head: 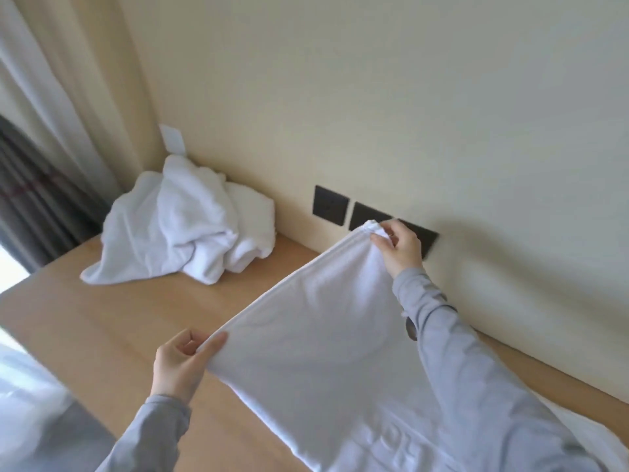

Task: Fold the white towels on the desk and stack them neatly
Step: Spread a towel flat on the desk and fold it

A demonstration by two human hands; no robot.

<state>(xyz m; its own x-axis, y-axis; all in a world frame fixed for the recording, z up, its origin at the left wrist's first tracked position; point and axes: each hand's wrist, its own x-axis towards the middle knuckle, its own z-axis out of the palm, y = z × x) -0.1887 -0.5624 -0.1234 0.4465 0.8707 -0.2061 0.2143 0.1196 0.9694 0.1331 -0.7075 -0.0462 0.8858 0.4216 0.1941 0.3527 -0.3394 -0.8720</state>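
A white towel (316,335) is stretched taut above the wooden desk (102,321), held by its top edge. My left hand (180,362) pinches the near left corner. The far corner, close to the wall, is gripped by my right hand (398,247). The towel's lower part hangs down toward the desk at the bottom right, with raised lettering on it. A crumpled heap of white towels (180,229) lies at the desk's far left corner, apart from both hands.
The cream wall (374,97) runs along the desk's far side, with three dark socket plates (330,204) low on it behind my right hand. Curtains (41,148) hang at the left. A white label (173,139) sticks to the wall above the heap.
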